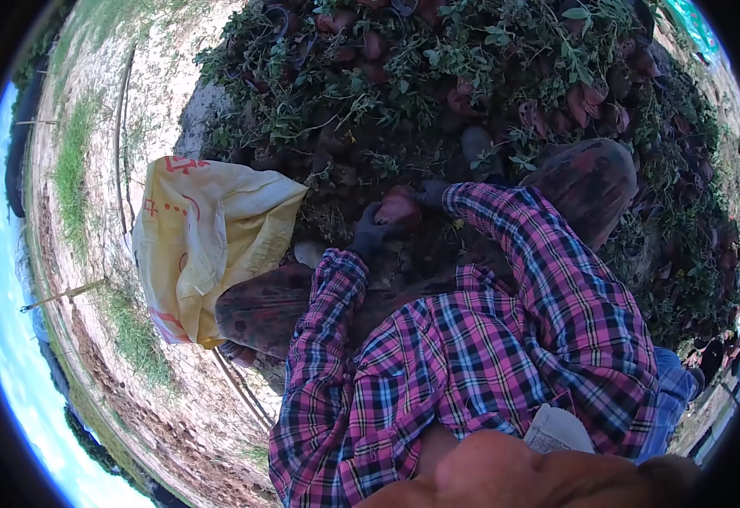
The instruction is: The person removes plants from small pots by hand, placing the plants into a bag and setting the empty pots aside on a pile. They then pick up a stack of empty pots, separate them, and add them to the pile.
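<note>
Low between my knees is a rounded reddish-brown object (399, 207); I cannot make out its exact kind. My left hand (370, 232), in a dark glove, is closed around its left side. On the opposite side, my right hand (430, 194), also gloved, grips the object's right edge, with its fingers partly in shadow. Dark soil and plant scraps lie around both hands. Just beyond them spreads a heap of leafy green plants (438, 93) mixed with similar reddish pieces (590, 100).
A yellow-white woven sack (218, 237) with red print stands at my left knee (260, 309). My right knee (586, 182) is bent beside the heap. Pale dry ground with grass tufts (74, 173) and a thin dark hose or pole (124, 127) lies to the left.
</note>
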Tool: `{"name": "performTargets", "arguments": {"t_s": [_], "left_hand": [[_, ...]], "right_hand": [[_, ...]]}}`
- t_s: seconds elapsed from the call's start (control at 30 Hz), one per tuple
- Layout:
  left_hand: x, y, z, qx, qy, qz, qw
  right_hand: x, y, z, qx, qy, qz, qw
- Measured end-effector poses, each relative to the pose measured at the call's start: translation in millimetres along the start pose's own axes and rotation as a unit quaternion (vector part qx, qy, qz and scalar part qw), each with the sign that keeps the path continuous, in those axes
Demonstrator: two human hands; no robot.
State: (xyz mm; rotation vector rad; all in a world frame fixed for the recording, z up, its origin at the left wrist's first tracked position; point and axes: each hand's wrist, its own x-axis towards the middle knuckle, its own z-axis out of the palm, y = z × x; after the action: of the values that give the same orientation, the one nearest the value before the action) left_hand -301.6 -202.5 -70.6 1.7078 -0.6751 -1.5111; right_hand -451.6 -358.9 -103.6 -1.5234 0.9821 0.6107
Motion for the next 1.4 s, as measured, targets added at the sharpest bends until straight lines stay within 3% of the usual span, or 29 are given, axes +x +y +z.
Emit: {"name": "performTargets", "arguments": {"t_s": [0.07,0.17,0.27,0.33,0.4,0.47,0.5,0.6,0.7,0.77,0.87,0.97,1.07,1.17,1.2,1.23,1.3,1.33,1.4], "left_hand": [[-10.4,19.8,3.7,-0.03,0.006,-0.019,0.999],[2.4,8.5,-6.0,-0.186,-0.013,-0.072,0.98],[-8.0,45.9,-8.4,-0.188,0.019,-0.056,0.98],[-5.2,52.6,-19.8,-0.211,0.0,-0.076,0.974],[-3.7,58.9,-30.8,-0.202,0.005,-0.056,0.978],[-5.0,66.5,-34.0,-0.163,0.031,-0.002,0.986],[-4.9,74.2,-33.7,-0.142,0.041,0.026,0.989],[-18.3,123.6,-31.7,-0.298,0.078,0.131,0.942],[-21.0,138.8,-24.8,-0.275,0.04,0.256,0.926],[-23.5,133.6,-15.7,-0.287,0.041,0.235,0.928],[-21.7,130.5,-9.4,-0.354,0.012,0.222,0.909],[-32.2,140.1,-5.8,-0.253,0.03,0.168,0.952],[-6.5,108.4,-11.0,-0.19,0.063,0.171,0.965],[-14.7,154.9,-16.1,-0.179,0.039,0.243,0.953],[-16.3,171.4,-13.9,-0.202,0.049,0.268,0.941],[-5.9,157.6,-16.4,-0.117,0.04,0.205,0.971],[35.2,98.5,-28.3,0.059,0.019,0.081,0.995],[50.2,69.4,-9.8,0.175,0.0,0.124,0.977],[62.0,61.8,29.7,0.295,0.064,0.263,0.916]], "right_hand": [[39.9,35.4,22.5,0.149,-0.015,-0.081,0.985],[-31.0,-18.5,1.0,0.334,-0.056,-0.124,0.933],[-27.5,-35.4,3.8,0.469,-0.076,-0.186,0.86],[-48.2,-53.8,-15.2,0.445,-0.139,-0.133,0.875],[-70.6,-77.9,-27.4,0.382,-0.141,-0.153,0.9],[-83.3,-90.8,-24.4,0.279,-0.08,-0.24,0.927],[-81.8,-91.9,-28.8,0.321,-0.079,-0.23,0.915],[-71.7,-98.0,-50.6,0.428,-0.08,-0.215,0.874],[-82.4,-124.3,-53.6,0.518,-0.128,-0.241,0.811],[-101.9,-153.6,-42.9,0.593,-0.2,-0.269,0.732],[-87.0,-165.7,-34.1,0.629,-0.199,-0.266,0.703],[-94.8,-175.3,-38.5,0.652,-0.291,-0.242,0.657],[-101.4,-174.0,-52.4,0.516,-0.159,-0.172,0.824],[-85.6,-178.5,-90.5,0.389,0.019,-0.307,0.868],[-106.5,-182.2,-120.9,0.323,0.099,-0.3,0.892],[-128.1,-186.4,-151.4,0.254,0.178,-0.28,0.909],[-150.6,-178.9,-197.3,0.109,0.296,-0.291,0.903],[-159.9,-170.9,-212.5,0.015,0.341,-0.295,0.892],[-170.9,-152.5,-224.4,-0.21,0.411,-0.281,0.841]]}}
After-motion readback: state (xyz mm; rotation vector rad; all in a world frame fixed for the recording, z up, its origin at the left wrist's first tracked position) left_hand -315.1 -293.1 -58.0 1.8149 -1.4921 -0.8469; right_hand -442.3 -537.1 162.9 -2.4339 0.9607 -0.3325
